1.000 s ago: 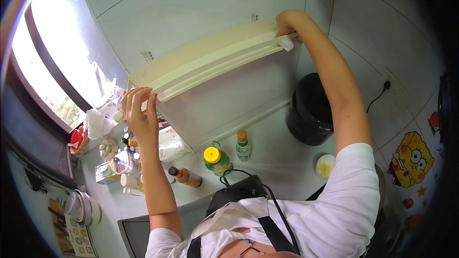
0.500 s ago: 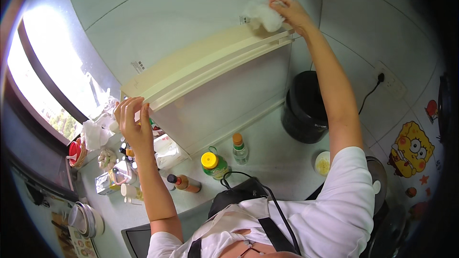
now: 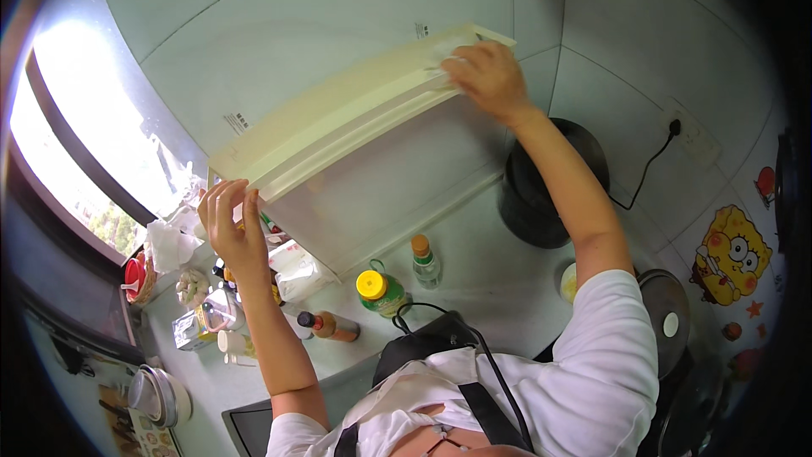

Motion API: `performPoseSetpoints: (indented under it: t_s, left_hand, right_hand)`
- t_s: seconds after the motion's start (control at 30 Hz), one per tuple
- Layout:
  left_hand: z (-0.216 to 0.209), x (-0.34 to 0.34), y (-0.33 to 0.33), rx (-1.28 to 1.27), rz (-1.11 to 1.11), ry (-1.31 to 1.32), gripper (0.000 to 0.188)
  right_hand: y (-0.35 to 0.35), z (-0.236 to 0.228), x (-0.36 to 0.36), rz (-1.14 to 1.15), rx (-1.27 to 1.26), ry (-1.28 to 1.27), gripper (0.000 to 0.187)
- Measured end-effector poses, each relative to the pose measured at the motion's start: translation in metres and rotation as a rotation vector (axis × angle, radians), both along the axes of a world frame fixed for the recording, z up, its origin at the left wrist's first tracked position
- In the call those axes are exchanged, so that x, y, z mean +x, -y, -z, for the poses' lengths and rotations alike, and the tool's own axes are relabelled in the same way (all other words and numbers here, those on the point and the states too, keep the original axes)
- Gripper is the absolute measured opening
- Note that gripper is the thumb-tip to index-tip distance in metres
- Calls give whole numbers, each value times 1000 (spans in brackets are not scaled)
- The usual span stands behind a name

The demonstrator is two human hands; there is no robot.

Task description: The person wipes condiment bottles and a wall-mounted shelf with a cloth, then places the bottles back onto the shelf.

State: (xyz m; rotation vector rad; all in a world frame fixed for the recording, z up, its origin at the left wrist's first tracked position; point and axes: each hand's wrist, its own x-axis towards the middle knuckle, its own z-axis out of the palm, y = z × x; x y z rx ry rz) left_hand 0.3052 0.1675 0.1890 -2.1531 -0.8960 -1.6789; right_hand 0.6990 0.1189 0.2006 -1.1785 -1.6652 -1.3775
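Note:
A long cream-white cabinet [image 3: 338, 131] stands on the counter against the tiled wall, with a pale front panel under its ledge. At its left end, my left hand [image 3: 230, 218] has its fingers and thumb bent round the corner. Near the right end, my right hand [image 3: 486, 76] presses a crumpled white wipe [image 3: 441, 52] onto the top ledge. The hand covers most of the wipe and is slightly blurred, so whether it is paper or cloth is unclear.
Below the cabinet stand a yellow-capped green bottle [image 3: 372, 289], an orange-capped clear bottle [image 3: 425, 264] and a sauce bottle [image 3: 330, 327]. A black bin-shaped container [image 3: 541, 203] is at the right. Several jars and packets crowd the left; a plugged cord [image 3: 651, 171] hangs right.
My right hand has moved left and nearer along the ledge with the wipe, away from the right-hand corner. My left hand stays at the left corner.

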Motion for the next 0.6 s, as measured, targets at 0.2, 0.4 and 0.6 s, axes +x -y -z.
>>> performPoseSetpoints:
  t_s: [0.2,0.4,0.6]
  left_hand:
    - [3,2,-3,34,-11,23,11]
    - [3,3,-3,35,-15,25,11]
    - [4,0,-3,18,-15,8,12]
  right_hand:
    - [15,-3,78,-11,-40,-327,18]
    - [-6,-40,101,-73,-3,-810,25]
    - [-40,-76,85,319,-962,-1031,46]
